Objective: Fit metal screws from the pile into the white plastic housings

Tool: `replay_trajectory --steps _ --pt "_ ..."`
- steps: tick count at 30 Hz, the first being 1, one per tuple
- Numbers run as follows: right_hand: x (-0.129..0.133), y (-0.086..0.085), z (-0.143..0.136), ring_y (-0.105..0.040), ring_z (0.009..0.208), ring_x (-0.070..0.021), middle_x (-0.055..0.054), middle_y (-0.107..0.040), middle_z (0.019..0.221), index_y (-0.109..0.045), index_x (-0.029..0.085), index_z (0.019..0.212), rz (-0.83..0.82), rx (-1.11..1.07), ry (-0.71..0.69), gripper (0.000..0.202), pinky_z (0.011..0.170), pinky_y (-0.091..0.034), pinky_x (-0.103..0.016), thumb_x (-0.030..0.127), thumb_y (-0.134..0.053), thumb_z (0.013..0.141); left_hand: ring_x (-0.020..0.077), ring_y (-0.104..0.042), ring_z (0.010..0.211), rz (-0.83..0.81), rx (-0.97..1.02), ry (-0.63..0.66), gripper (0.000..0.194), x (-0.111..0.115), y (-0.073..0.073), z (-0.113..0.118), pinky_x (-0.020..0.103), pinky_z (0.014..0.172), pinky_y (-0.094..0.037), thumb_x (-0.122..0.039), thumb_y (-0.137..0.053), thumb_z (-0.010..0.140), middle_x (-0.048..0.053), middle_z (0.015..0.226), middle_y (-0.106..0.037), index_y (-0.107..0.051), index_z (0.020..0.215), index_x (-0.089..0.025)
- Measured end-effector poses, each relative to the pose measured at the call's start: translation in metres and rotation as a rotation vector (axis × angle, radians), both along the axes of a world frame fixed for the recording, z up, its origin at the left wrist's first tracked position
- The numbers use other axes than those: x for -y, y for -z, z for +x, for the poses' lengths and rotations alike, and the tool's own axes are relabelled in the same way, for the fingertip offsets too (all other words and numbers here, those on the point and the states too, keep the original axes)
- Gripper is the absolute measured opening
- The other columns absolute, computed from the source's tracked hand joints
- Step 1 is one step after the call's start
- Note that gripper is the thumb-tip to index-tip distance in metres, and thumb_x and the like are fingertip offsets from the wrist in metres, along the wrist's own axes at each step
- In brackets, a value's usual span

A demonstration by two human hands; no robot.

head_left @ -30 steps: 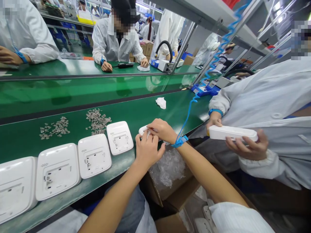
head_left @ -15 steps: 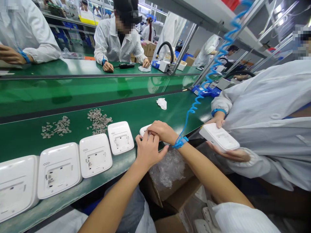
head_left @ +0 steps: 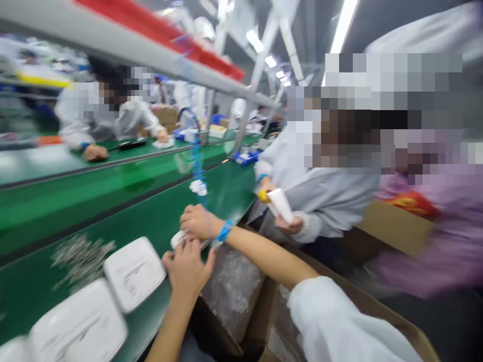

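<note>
A white plastic housing [head_left: 176, 238] lies at the bench edge, mostly covered by both hands. My left hand [head_left: 186, 266] rests its bent fingers on the near side of it, thumb spread wide and gripping nothing. Over the top reaches my right hand [head_left: 198, 222], wearing a blue wrist strap [head_left: 225, 231]. Its fingers curl down together on the housing, and what is between their tips is hidden. To the left stand further white housings, the nearest one [head_left: 135, 274] with a recessed panel. A blurred heap of small metal parts [head_left: 81, 259] lies behind them.
Below the bench edge, a cardboard box [head_left: 256, 317] holds clear plastic bags [head_left: 234, 284]. A crumpled white tissue [head_left: 198, 187] lies on the green bench [head_left: 158, 221]. At the right a co-worker [head_left: 320, 196] holds a white housing [head_left: 279, 205]. Another person works across the bench.
The view has swung to the right and blurred, so everything on the bench appears further left. Both hands stay at the same housing. The co-worker's housing is now tilted edge-on, with something yellow beside it.
</note>
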State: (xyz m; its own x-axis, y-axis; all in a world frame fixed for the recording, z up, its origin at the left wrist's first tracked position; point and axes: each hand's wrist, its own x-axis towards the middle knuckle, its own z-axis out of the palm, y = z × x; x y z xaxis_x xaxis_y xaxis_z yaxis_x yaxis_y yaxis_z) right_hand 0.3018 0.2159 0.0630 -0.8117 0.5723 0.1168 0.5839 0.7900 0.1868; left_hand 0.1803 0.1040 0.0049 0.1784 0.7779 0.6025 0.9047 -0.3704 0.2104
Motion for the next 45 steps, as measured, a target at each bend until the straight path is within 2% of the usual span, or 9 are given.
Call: replay_trajectory --steps 8,15,18,22,28,31,35,39,45 --pt "-0.003 -0.026 -0.015 -0.047 0.117 -0.0220 -0.001 -0.062 0.115 -0.062 0.024 0.089 0.191 0.300 -0.125 0.023 0.084 -0.039 -0.035 0.038 -0.050 0.104 0.0260 -0.059 0.088 0.044 -0.060 -0.038 0.042 -0.017 0.005 -0.001 0.036 0.066 -0.023 -0.052 -0.035 0.099 0.008 0.081 -0.063 -0.054 0.084 -0.018" --pt "0.007 -0.020 -0.013 -0.048 0.113 -0.0240 -0.003 -0.061 0.109 -0.060 0.021 0.088 0.195 0.288 -0.179 0.021 0.083 -0.039 -0.038 0.026 -0.046 0.103 0.0264 -0.059 0.087 0.021 -0.071 -0.004 0.040 -0.012 0.004 -0.003 0.035 0.065 -0.021 -0.050 -0.039 0.099 0.008 0.081 -0.063 -0.058 0.087 -0.017" --pt "0.013 -0.008 -0.003 -0.051 0.107 -0.0247 -0.006 -0.060 0.109 -0.058 0.020 0.099 0.204 0.167 0.075 0.020 0.080 -0.042 -0.037 0.038 -0.050 0.102 0.0260 -0.059 0.085 0.053 -0.055 -0.008 0.040 -0.012 0.006 -0.003 0.036 0.066 -0.023 -0.049 -0.039 0.100 0.008 0.079 -0.061 -0.059 0.090 -0.017" --pt "0.022 0.001 0.002 -0.060 0.096 -0.0281 -0.009 -0.063 0.103 -0.054 0.016 0.107 0.141 -0.014 0.514 0.060 0.071 -0.050 -0.037 0.067 -0.073 0.079 0.0259 -0.059 0.085 0.095 -0.082 0.027 0.035 -0.008 0.007 -0.003 0.039 0.068 -0.026 -0.043 -0.039 0.101 0.008 0.080 -0.061 -0.060 0.098 -0.015" --pt "0.023 -0.008 -0.015 -0.069 0.086 -0.0297 -0.010 -0.068 0.099 -0.051 0.015 0.111 -0.043 -0.050 0.725 0.074 0.066 -0.055 -0.037 0.066 -0.084 0.068 0.0271 -0.060 0.086 0.074 -0.144 -0.003 0.034 -0.001 0.005 -0.005 0.042 0.073 -0.031 -0.038 -0.038 0.102 0.010 0.087 -0.062 -0.060 0.110 -0.013" --pt "0.021 -0.011 -0.025 -0.068 0.086 -0.0274 -0.009 -0.067 0.099 -0.051 0.015 0.110 0.031 -0.036 0.671 0.071 0.066 -0.054 -0.035 0.061 -0.086 0.069 0.0284 -0.060 0.092 0.096 -0.134 0.009 0.041 -0.002 0.010 -0.006 0.042 0.075 -0.034 -0.037 -0.038 0.102 0.015 0.104 -0.064 -0.054 0.126 -0.008" --pt "0.015 -0.012 -0.032 -0.062 0.084 -0.0229 -0.006 -0.062 0.096 -0.050 0.015 0.107 0.215 0.019 0.447 0.058 0.065 -0.050 -0.034 0.056 -0.080 0.079 0.0304 -0.059 0.098 0.225 -0.125 0.056 0.049 -0.006 0.019 -0.005 0.044 0.079 -0.038 -0.035 -0.042 0.100 0.025 0.125 -0.058 -0.047 0.135 0.000" --pt "0.009 -0.017 -0.037 -0.056 0.085 -0.0217 -0.007 -0.058 0.097 -0.050 0.014 0.107 0.276 0.037 0.326 0.064 0.068 -0.046 -0.034 0.070 -0.069 0.083 0.0309 -0.058 0.091 0.281 -0.133 0.090 0.045 -0.006 0.023 -0.005 0.046 0.080 -0.039 -0.035 -0.050 0.097 0.022 0.113 -0.061 -0.055 0.124 0.001" --pt "0.011 -0.024 -0.048 -0.053 0.087 -0.0245 -0.009 -0.058 0.100 -0.051 0.014 0.111 0.290 0.043 0.219 0.066 0.070 -0.040 -0.037 0.076 -0.057 0.087 0.0338 -0.055 0.093 0.099 -0.183 0.068 0.043 0.009 0.009 0.000 0.046 0.078 -0.039 -0.043 -0.055 0.094 0.021 0.115 -0.060 -0.063 0.114 -0.006"
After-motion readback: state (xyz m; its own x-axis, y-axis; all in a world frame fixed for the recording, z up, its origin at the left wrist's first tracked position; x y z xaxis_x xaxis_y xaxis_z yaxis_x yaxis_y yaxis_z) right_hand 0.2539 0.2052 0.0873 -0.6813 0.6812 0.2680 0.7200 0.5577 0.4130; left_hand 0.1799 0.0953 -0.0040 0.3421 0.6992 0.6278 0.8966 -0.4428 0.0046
